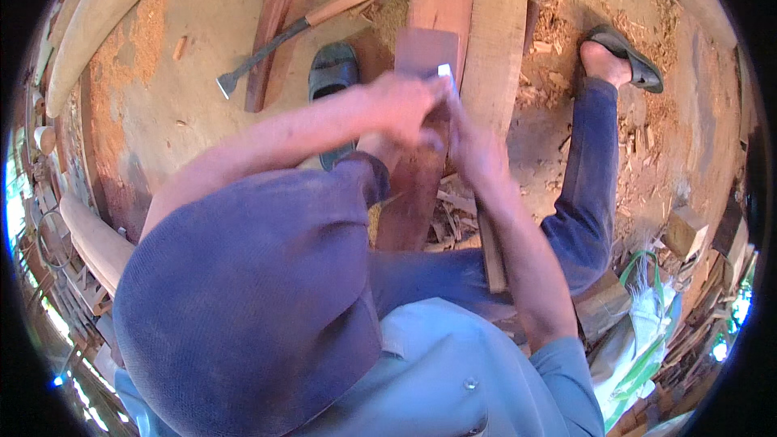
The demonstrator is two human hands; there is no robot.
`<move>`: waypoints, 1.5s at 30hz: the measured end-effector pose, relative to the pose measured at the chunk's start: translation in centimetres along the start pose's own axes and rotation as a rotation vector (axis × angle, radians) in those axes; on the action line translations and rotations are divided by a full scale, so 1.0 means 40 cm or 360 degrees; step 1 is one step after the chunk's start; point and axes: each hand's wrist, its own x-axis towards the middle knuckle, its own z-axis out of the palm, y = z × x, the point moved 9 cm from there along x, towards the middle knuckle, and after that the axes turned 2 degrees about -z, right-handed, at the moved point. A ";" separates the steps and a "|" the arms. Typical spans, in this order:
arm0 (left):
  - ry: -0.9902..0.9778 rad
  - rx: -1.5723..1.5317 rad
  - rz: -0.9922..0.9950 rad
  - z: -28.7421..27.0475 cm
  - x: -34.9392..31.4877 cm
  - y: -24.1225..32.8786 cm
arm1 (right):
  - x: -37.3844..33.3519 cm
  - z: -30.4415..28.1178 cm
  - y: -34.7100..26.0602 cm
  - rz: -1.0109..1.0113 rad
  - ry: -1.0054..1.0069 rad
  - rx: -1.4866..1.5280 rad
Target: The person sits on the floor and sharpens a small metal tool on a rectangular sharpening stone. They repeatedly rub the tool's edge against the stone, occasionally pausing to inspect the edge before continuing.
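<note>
My left hand (405, 109) is blurred by motion, its fingers curled by a flat brown block (426, 47), also smeared, that it appears to hold. Close beside it, my right hand (479, 146) is closed round a long narrow tool with a bright metal tip (444, 71). A wooden handle (490, 255) shows below that hand, partly under my forearm, and appears to belong to this tool. Both hands meet over a reddish board (439, 0) that runs away from me between my legs. My fingers hide where the block and tool meet.
A pale plank (498, 40) lies along the board's right side. To the left are a long-handled chisel (279, 42), a dark reddish wood strip (273, 12) and a sandal (333, 69) on my foot. Wood shavings (558, 81) litter the floor; a white-green sack (639, 340) stands lower right.
</note>
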 end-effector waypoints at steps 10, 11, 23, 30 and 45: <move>0.0248 0.0070 0.0271 0.047 -0.038 0.022 | -0.038 0.068 0.028 0.0019 -0.0185 -0.0215; 0.0378 0.0084 0.0346 0.064 -0.044 0.022 | -0.034 0.054 0.009 0.0017 -0.0157 -0.0188; 0.0606 0.0210 0.0469 0.058 -0.073 0.040 | -0.068 0.063 0.012 0.0037 -0.0365 -0.0188; 0.0349 0.0155 0.0133 -0.088 0.049 -0.055 | 0.121 -0.035 -0.002 -0.0224 0.0004 0.0036; 0.0041 0.0084 -0.0005 -0.074 0.036 -0.027 | 0.110 -0.006 0.006 -0.0277 0.0076 -0.0126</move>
